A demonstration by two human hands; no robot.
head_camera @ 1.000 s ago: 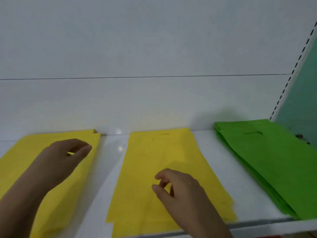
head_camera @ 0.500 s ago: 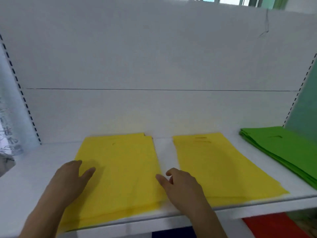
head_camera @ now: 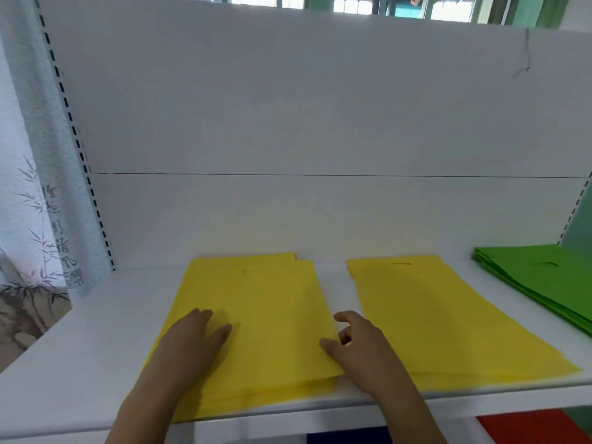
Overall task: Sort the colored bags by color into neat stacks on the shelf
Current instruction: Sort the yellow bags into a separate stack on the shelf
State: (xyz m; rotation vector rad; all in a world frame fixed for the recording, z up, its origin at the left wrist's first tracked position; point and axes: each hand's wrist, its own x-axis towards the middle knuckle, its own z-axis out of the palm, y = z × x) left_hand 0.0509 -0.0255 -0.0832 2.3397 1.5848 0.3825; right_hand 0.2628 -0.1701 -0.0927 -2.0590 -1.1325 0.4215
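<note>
A patterned curtain [head_camera: 28, 238] is seen at far left, beside the white shelf [head_camera: 80, 357]. The left hand [head_camera: 189, 344] is laid flat, fingers straight, on the left yellow stack [head_camera: 269, 315]. The right hand [head_camera: 362, 347] is set at that stack's right edge, fingers loosely curled and nothing gripped, between it and the right yellow stack [head_camera: 442, 322]. A green stack [head_camera: 544, 277] is placed at far right. Red bags [head_camera: 531, 426] are seen below.
</note>
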